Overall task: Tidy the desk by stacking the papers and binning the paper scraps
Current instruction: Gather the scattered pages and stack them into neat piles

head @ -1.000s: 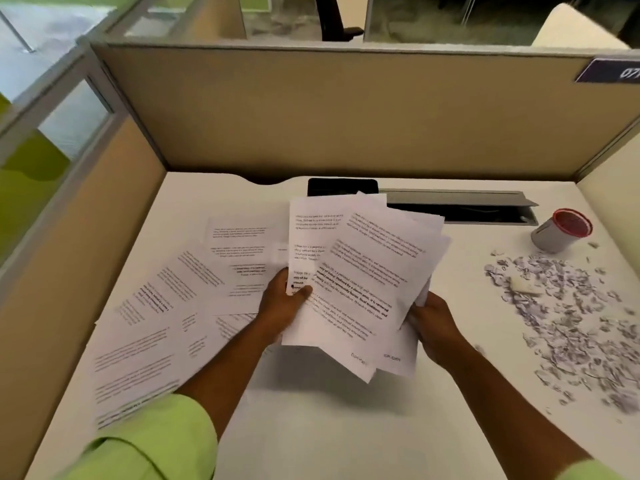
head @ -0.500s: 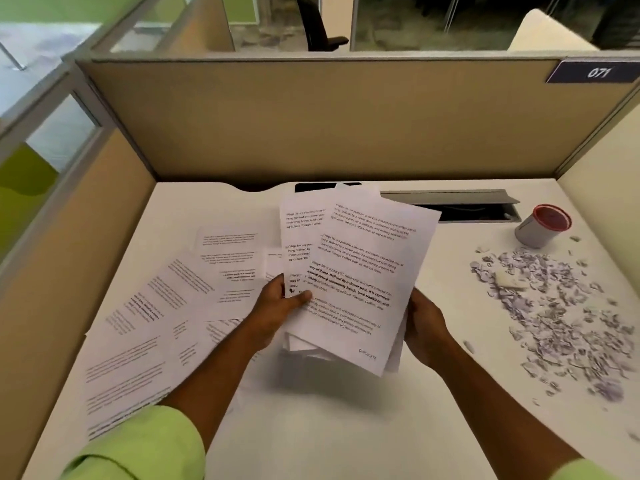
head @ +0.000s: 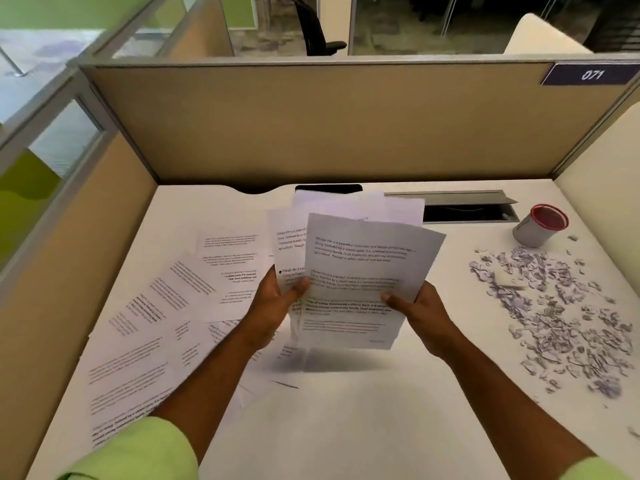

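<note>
A bundle of printed sheets (head: 360,265) is lifted above the middle of the white desk (head: 346,427). My left hand (head: 273,306) grips its left edge with the thumb on top. My right hand (head: 415,310) pinches the right edge of the front sheet. The sheets are unevenly fanned, some sticking out at the top. Several more printed papers (head: 166,317) lie spread flat on the desk's left side. A wide scatter of small paper scraps (head: 568,317) covers the right side.
A small grey bin with a red rim (head: 540,225) lies tilted at the back right, next to the scraps. An open cable tray (head: 464,209) runs along the back. Beige partition walls (head: 329,126) enclose the desk on three sides.
The held sheets have been drawn closer together and raised more upright. My right hand has shifted from under the bundle to its right edge, thumb on the front sheet.
</note>
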Demonstrator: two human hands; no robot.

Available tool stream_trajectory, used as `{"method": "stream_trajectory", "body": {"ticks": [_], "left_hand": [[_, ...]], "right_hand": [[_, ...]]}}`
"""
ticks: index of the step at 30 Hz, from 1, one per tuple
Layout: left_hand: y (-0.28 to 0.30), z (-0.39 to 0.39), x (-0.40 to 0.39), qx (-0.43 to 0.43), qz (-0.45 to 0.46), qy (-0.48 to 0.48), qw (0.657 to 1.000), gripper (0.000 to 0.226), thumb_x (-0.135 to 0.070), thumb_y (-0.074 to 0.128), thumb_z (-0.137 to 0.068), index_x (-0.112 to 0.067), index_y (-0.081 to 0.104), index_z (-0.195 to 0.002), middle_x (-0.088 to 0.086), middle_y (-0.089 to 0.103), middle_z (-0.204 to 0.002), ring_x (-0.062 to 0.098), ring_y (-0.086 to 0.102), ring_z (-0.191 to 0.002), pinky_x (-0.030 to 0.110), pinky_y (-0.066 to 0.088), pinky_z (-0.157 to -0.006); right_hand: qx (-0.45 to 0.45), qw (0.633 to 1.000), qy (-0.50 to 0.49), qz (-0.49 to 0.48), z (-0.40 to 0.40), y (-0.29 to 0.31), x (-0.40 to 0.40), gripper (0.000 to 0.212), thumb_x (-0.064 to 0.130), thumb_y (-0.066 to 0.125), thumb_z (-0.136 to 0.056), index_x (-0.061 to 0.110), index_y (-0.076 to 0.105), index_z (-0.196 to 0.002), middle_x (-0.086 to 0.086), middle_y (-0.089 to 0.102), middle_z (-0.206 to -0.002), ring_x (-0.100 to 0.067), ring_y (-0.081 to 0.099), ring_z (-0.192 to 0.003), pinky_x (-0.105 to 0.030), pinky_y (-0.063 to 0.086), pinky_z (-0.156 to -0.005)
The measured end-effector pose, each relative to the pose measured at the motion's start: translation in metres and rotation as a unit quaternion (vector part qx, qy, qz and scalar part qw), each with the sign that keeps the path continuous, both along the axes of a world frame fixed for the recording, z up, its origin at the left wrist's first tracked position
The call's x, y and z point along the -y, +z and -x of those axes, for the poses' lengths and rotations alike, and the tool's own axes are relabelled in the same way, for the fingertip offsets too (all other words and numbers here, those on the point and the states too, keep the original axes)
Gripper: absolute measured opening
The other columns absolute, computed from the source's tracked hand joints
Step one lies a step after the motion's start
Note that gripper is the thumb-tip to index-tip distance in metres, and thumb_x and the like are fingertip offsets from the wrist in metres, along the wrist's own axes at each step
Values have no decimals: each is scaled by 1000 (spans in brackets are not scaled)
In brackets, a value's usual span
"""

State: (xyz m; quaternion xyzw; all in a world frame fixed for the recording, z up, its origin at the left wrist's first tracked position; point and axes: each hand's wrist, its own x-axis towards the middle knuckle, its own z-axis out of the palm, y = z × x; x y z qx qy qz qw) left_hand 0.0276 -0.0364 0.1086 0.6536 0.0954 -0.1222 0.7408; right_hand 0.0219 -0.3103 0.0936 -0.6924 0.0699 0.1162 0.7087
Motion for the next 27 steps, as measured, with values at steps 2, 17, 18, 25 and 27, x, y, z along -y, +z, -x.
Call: {"method": "stream_trajectory", "body": {"ticks": [2,17,18,25,27], "left_hand": [[0,2,3,0,-18,-3,1000,36,-14,67,-90,-18,57,-125,-2,72,-115,20,69,-106,35,59,-80],[-2,6,24,99,-157,89,979,40,-17,68,-91,-23,49,-125,-7,66,-113,10,65,-103,30,59,-82],[-4,7,24,107,-181,84,974,39,-23,68,-91,-21,49,-125,-8,65,-112,9,64,-103,29,58,-84],[-46,26,34,68,-245,62,965,49,-29,58,-96,-22,38,-141,-10,56,-128,15,52,-121,28,47,-101],[-51,32,37,42,-234,64,969,57,-24,55,-98,-23,30,-149,-3,53,-135,13,50,-123,32,46,-103]], "right_hand": [[-3,1000,3,-1,2,1,-4,36,15,74,-90,12,66,-125,-5,76,-118,-28,73,-107,-49,59,-93],[127,970,-190,87,8,6,-31,50,34,83,-84,14,59,-123,2,71,-111,-6,69,-99,-24,60,-77],[138,969,-178,106,10,5,-31,53,36,78,-87,12,54,-128,5,67,-114,0,66,-101,-19,58,-78],[82,977,-149,128,19,-22,-30,42,20,66,-99,18,52,-138,2,64,-126,-16,62,-116,-23,52,-90],[71,977,-156,126,21,-23,-32,41,19,68,-97,19,54,-135,4,66,-122,-11,63,-110,-18,51,-84]]}}
